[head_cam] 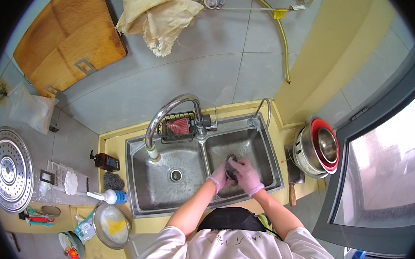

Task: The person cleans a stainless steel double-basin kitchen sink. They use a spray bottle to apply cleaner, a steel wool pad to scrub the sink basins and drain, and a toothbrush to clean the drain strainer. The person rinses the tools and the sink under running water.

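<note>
Over the right basin of a stainless steel double sink (206, 192), both my hands wear thin pink gloves. My left hand (221, 177) grips the left side of a small dark round item (231, 171), whose kind I cannot tell. On its upper right lies my right hand (247, 174), its fingers curled over a dark wiry scrubber (233, 157) pressed on the item. The fingers hide much of both. A chrome gooseneck faucet (168, 108) hangs over the left basin.
Behind the sink, a black wire rack (177, 137) holds a pink cloth (179, 126). Stacked bowls (311, 149) and a cleaver (293, 181) lie right. A brown pump bottle (107, 161), grey scrubber (113, 181), spray bottle (116, 196) and metal lid (111, 226) are left.
</note>
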The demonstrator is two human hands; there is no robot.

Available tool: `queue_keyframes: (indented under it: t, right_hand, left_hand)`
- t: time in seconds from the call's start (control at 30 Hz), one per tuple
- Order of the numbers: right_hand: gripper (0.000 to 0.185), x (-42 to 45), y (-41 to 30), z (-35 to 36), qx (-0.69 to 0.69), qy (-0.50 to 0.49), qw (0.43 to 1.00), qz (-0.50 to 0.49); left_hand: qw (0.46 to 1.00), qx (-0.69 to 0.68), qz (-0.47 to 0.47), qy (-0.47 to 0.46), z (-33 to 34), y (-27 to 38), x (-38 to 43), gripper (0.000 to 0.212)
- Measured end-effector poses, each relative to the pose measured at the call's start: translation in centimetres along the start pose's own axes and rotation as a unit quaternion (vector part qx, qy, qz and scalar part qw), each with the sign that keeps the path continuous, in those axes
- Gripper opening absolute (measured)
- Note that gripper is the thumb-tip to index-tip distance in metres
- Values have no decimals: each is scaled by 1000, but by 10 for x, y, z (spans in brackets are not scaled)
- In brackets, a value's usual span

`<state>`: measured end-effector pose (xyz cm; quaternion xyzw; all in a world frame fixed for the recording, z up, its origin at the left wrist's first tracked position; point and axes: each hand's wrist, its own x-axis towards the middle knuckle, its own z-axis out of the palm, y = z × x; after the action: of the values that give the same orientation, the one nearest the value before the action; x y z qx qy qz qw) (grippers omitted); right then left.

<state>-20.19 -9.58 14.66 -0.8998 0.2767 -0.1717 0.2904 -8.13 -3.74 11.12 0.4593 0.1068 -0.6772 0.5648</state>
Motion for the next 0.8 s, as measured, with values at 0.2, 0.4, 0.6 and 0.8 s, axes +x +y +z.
queue_keyframes:
  t: [0.2, 0.4, 0.6, 0.8]
  right_hand:
    - [40, 7, -12, -11, -3, 54, 998, 9]
    - [46, -2, -22, -16, -19, 63, 997, -48]
    - [52, -7, -38, -21, 39, 109, 993, 6]
    - [54, -1, -36, -31, -18, 61, 994, 85]
  left_hand:
    - [996, 18, 60, -63, -30, -9, 28, 36]
    - [985, 37, 149, -76, -27, -12, 14, 36]
    - [987, -83, 124, -56, -15, -5, 1, 40]
    - [977, -24, 193, -88, 2, -2, -28, 40]
